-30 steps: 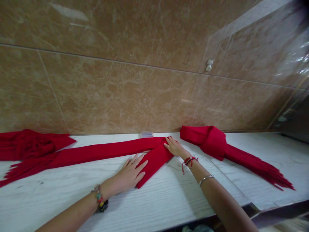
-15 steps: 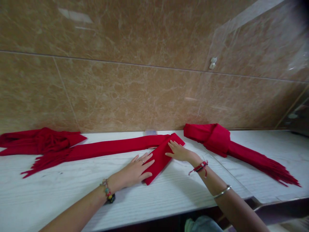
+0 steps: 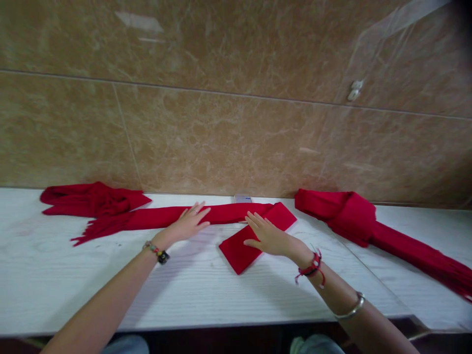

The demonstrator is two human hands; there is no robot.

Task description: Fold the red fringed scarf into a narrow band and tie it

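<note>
A red fringed scarf (image 3: 224, 214) lies lengthwise on the white counter, its right part folded over at a slant into a flat flap. My left hand (image 3: 187, 223) is over the long strip of this scarf with fingers spread; whether it touches the cloth I cannot tell. Across the slanted flap rests my right hand (image 3: 269, 235), flat with fingers apart, gripping nothing. The fringe lies at the strip's left end, close to a crumpled red scarf (image 3: 92, 199). Farther right is another red scarf (image 3: 337, 214), folded over itself, its fringed tail stretching to the right edge.
The white wood-grain counter (image 3: 177, 295) ends at a front edge near my body. Behind it rises a brown marble-tiled wall (image 3: 221, 137) with a small white fitting (image 3: 355, 90). A small clear flat item (image 3: 243, 198) lies against the wall's foot.
My left hand has left the slanted flap and moved left onto the long strip. My right hand has slid slightly down the flap. The camera view has shifted left.
</note>
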